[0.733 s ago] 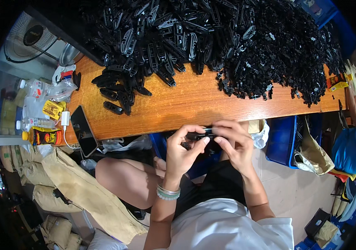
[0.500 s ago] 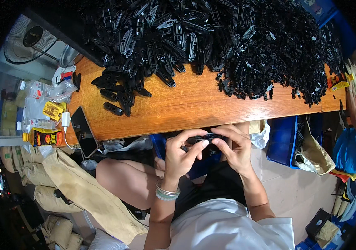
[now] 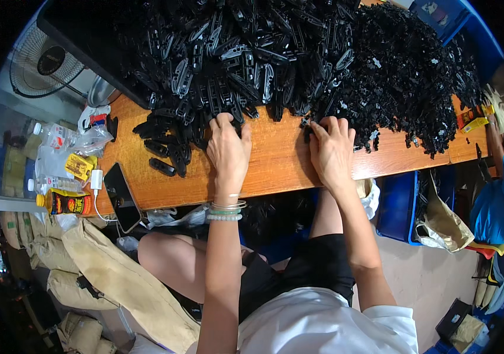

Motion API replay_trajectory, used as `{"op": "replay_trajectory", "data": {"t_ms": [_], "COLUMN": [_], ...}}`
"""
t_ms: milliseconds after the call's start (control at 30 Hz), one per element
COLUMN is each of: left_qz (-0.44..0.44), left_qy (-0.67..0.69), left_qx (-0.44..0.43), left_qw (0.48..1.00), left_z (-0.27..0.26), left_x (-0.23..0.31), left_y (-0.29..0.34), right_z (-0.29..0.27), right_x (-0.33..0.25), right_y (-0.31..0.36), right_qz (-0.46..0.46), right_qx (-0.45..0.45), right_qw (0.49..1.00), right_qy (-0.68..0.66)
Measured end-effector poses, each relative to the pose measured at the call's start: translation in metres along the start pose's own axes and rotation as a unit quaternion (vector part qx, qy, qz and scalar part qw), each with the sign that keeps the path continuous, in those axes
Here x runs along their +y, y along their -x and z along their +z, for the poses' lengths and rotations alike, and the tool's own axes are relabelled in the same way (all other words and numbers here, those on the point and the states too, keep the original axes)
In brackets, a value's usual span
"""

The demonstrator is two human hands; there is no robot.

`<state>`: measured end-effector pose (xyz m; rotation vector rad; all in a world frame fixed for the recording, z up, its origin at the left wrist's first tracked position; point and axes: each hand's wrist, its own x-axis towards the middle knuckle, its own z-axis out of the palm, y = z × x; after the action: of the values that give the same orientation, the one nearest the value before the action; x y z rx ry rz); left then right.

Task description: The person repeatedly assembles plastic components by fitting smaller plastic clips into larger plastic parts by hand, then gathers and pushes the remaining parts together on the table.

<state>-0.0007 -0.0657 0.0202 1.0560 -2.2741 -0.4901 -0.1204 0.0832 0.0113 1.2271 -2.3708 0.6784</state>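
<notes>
My left hand (image 3: 228, 152) reaches over the wooden table (image 3: 275, 152) to the near edge of a heap of long black plastic parts (image 3: 249, 56). Its thumb and curled fingers close about the end of one long part there. My right hand (image 3: 332, 154) rests at the near edge of a pile of small black plastic pieces (image 3: 402, 88). Those fingers are bent and drawn together at the tips, which hide whatever they pinch. A few loose long parts (image 3: 162, 166) lie left of my left hand.
At the table's left edge are a phone (image 3: 122, 197) with a white cable, plastic bottles (image 3: 66, 202) and a fan (image 3: 47, 62). A blue bin (image 3: 396, 206) stands below the table on the right. A person in a blue shirt (image 3: 496, 203) is at the far right.
Both hands have moved from above my lap forward onto the table and spread apart. The black plastic part they held between them is no longer in view in them.
</notes>
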Motion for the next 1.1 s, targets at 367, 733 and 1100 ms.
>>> {"op": "replay_trajectory", "data": {"t_ms": [367,733,1100], "left_qz": [-0.16,-0.132,-0.129], "left_qy": [0.553,0.596,0.58], "left_qx": [-0.138,-0.214,-0.217], "left_qw": [0.806,0.762,0.775], "left_z": [-0.026,-0.031,-0.04], "left_x": [-0.001,0.012,0.009], "left_y": [0.065,0.091,0.092], "right_z": [-0.007,-0.044,-0.045], "right_x": [-0.005,-0.043,-0.037], "right_y": [0.009,0.037,0.039], "right_qz": [-0.035,0.006,-0.161], "right_qx": [0.115,-0.047,-0.046], "right_qw": [0.988,0.886,0.93], "right_qy": [-0.097,-0.46,-0.326]}}
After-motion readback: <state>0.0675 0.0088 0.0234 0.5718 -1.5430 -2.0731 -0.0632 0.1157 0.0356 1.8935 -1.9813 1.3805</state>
